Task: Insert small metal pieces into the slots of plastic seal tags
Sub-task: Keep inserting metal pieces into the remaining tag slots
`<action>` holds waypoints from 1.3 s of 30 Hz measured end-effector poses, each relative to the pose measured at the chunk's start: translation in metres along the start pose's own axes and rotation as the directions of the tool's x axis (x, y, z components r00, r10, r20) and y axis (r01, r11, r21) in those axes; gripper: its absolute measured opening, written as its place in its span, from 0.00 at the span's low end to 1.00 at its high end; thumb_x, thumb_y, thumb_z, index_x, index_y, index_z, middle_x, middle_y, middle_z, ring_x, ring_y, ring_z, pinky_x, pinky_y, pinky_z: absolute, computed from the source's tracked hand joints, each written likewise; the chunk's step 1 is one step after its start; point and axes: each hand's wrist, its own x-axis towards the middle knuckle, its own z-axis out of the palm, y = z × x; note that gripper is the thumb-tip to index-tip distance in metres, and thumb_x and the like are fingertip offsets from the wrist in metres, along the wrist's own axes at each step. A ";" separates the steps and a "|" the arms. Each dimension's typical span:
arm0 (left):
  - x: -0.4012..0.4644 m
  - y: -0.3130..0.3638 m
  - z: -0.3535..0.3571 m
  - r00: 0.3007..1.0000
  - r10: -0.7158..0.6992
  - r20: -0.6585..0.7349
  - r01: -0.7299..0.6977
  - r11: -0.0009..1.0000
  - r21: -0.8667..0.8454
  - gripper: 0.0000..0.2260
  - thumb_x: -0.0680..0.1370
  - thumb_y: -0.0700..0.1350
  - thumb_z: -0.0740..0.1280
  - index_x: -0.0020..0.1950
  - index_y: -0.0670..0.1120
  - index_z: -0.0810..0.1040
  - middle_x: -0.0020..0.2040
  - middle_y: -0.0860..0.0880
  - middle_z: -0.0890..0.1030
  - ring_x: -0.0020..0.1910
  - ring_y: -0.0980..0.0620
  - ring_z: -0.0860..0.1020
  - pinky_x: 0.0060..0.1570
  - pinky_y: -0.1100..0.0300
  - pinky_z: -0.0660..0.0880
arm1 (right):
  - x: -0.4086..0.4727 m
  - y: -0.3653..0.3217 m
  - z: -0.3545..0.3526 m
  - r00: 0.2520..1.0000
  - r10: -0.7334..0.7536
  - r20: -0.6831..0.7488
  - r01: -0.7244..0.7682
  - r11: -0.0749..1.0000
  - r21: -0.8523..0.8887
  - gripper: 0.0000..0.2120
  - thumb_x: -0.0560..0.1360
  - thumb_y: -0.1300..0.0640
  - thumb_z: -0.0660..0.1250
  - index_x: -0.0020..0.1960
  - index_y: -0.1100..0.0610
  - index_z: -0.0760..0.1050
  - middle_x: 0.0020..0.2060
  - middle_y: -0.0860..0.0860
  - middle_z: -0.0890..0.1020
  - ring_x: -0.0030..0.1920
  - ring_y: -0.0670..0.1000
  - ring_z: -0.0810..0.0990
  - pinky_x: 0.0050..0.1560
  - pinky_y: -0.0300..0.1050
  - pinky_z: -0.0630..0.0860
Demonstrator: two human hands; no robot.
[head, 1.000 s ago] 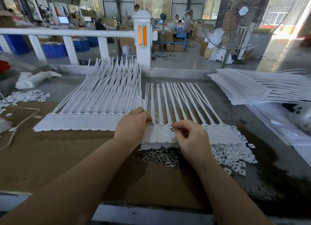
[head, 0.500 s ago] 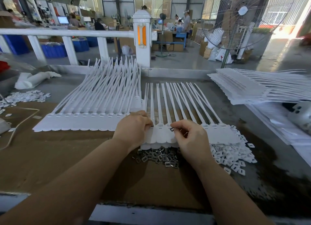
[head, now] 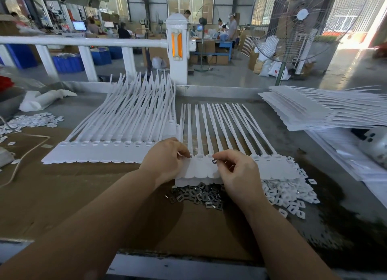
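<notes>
Right hand (head: 238, 175) fingers pinching metal piece (head: 214, 161) at seal tags (head: 201, 168); left hand (head: 167, 160) gripping tag edge.

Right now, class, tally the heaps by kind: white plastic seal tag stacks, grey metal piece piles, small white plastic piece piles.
White plastic seal tag stacks: 3
Grey metal piece piles: 1
Small white plastic piece piles: 2
Total: 6

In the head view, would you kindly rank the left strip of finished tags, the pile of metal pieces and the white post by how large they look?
1. Left strip of tags, by far the widest.
2. White post, though it stands farther away, so its true size is unsure.
3. Pile of metal pieces, partly hidden under the strip being worked.
</notes>
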 end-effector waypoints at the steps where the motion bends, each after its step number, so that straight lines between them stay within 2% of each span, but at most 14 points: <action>1: 0.000 0.002 0.000 1.000 0.002 -0.004 -0.002 1.000 -0.013 0.12 0.76 0.37 0.62 0.48 0.50 0.83 0.42 0.60 0.73 0.43 0.57 0.73 0.44 0.67 0.68 | 0.000 0.000 0.000 1.000 0.001 -0.002 -0.001 1.000 0.004 0.09 0.74 0.65 0.65 0.49 0.56 0.81 0.43 0.47 0.82 0.44 0.42 0.78 0.50 0.32 0.74; 6: -0.001 0.017 0.003 0.999 0.032 0.026 -0.027 0.985 -0.172 0.08 0.74 0.41 0.67 0.45 0.52 0.84 0.38 0.65 0.76 0.37 0.69 0.74 0.37 0.79 0.68 | 0.000 0.001 -0.001 1.000 0.019 0.001 -0.019 0.999 0.029 0.08 0.74 0.65 0.66 0.49 0.56 0.81 0.42 0.46 0.82 0.43 0.41 0.78 0.48 0.28 0.73; 8: -0.001 0.023 0.005 0.998 0.049 0.046 -0.036 0.970 -0.239 0.06 0.73 0.42 0.68 0.44 0.51 0.84 0.37 0.62 0.79 0.36 0.70 0.75 0.37 0.78 0.69 | 0.000 0.001 -0.001 1.000 0.021 0.002 -0.021 0.999 0.042 0.08 0.74 0.65 0.66 0.49 0.56 0.81 0.41 0.45 0.81 0.42 0.40 0.78 0.47 0.28 0.73; 12: -0.001 0.033 0.007 0.995 0.068 0.074 -0.036 0.930 -0.366 0.04 0.73 0.43 0.70 0.44 0.49 0.85 0.39 0.58 0.82 0.41 0.62 0.78 0.44 0.68 0.74 | 0.000 0.002 -0.002 1.000 0.018 0.004 -0.019 0.998 0.064 0.08 0.74 0.65 0.66 0.49 0.56 0.81 0.40 0.45 0.82 0.42 0.41 0.79 0.45 0.30 0.74; 17: -0.002 0.033 0.010 0.996 0.052 0.070 -0.017 0.907 -0.420 0.02 0.72 0.43 0.72 0.42 0.50 0.84 0.37 0.58 0.81 0.36 0.66 0.76 0.39 0.72 0.72 | 0.002 0.002 -0.002 1.000 0.009 0.011 -0.010 0.994 0.106 0.07 0.74 0.65 0.66 0.47 0.57 0.81 0.38 0.46 0.82 0.40 0.40 0.78 0.41 0.28 0.72; 20: -0.003 0.033 0.012 0.998 0.050 0.034 -0.033 0.921 -0.388 0.02 0.72 0.44 0.72 0.43 0.51 0.83 0.38 0.58 0.81 0.37 0.65 0.76 0.40 0.71 0.72 | 0.001 0.001 -0.003 1.000 0.021 0.013 -0.023 0.992 0.126 0.06 0.73 0.65 0.67 0.47 0.57 0.81 0.38 0.46 0.82 0.39 0.40 0.78 0.41 0.30 0.73; 24: -0.006 0.037 0.014 0.998 0.059 0.000 -0.056 0.952 -0.301 0.03 0.74 0.44 0.70 0.45 0.50 0.83 0.41 0.56 0.82 0.42 0.59 0.78 0.48 0.61 0.76 | 0.002 0.000 -0.004 0.997 0.078 0.006 -0.078 0.981 0.176 0.05 0.73 0.64 0.68 0.47 0.57 0.81 0.39 0.46 0.83 0.41 0.41 0.80 0.44 0.34 0.76; 28: -0.011 0.040 0.015 0.997 0.081 -0.022 -0.083 0.965 -0.248 0.06 0.76 0.43 0.69 0.50 0.50 0.83 0.45 0.55 0.83 0.46 0.58 0.79 0.52 0.64 0.74 | 0.003 -0.001 -0.005 0.993 0.118 0.014 -0.118 0.969 0.219 0.06 0.73 0.64 0.68 0.48 0.59 0.81 0.40 0.49 0.83 0.42 0.44 0.81 0.46 0.38 0.78; 30: -0.012 0.041 0.014 0.995 0.102 -0.010 -0.101 0.972 -0.211 0.08 0.76 0.44 0.68 0.53 0.51 0.83 0.47 0.55 0.83 0.46 0.59 0.78 0.51 0.65 0.73 | 0.003 -0.001 -0.006 0.991 0.130 0.019 -0.131 0.962 0.239 0.06 0.73 0.65 0.68 0.48 0.59 0.81 0.39 0.49 0.83 0.42 0.44 0.81 0.46 0.37 0.78; 34: -0.014 0.042 0.013 0.986 0.168 0.012 -0.167 0.984 -0.053 0.10 0.78 0.46 0.66 0.58 0.51 0.81 0.49 0.50 0.82 0.48 0.53 0.77 0.53 0.57 0.73 | 0.002 -0.001 -0.007 0.990 0.136 0.025 -0.138 0.958 0.252 0.06 0.72 0.65 0.68 0.46 0.59 0.81 0.39 0.49 0.83 0.41 0.43 0.81 0.45 0.34 0.77; 39: -0.016 0.040 0.016 0.955 0.298 0.003 -0.296 0.949 0.108 0.12 0.80 0.47 0.61 0.61 0.48 0.79 0.50 0.48 0.81 0.49 0.51 0.76 0.52 0.55 0.72 | 0.003 -0.001 -0.006 0.988 0.150 0.037 -0.154 0.948 0.278 0.06 0.72 0.65 0.68 0.45 0.56 0.81 0.38 0.47 0.83 0.40 0.40 0.80 0.43 0.30 0.75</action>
